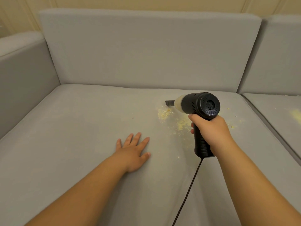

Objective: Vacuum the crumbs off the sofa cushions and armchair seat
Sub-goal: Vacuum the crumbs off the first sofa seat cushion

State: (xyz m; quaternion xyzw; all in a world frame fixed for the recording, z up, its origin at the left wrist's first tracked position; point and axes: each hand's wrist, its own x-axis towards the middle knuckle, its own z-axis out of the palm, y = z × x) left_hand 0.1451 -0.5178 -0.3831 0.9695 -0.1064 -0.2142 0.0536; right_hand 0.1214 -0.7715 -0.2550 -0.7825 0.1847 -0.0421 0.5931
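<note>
Head view: handheld vacuum (197,110) is gripped by the right hand (211,129), nozzle (169,102) at 12 o'clock of crumbs (163,113) on the seat cushion (81,121). Left hand (132,150) is laid flat, fingers released, at 8 o'clock.

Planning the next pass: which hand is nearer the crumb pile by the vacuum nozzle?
Right. The right hand grips the vacuum handle just right of and nearer the camera than the crumb pile. The left hand lies flat on the seat cushion, farther off to its lower left.

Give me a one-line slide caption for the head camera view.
Right hand aims a handheld vacuum at crumbs on a grey sofa cushion; left hand rests flat.
</note>
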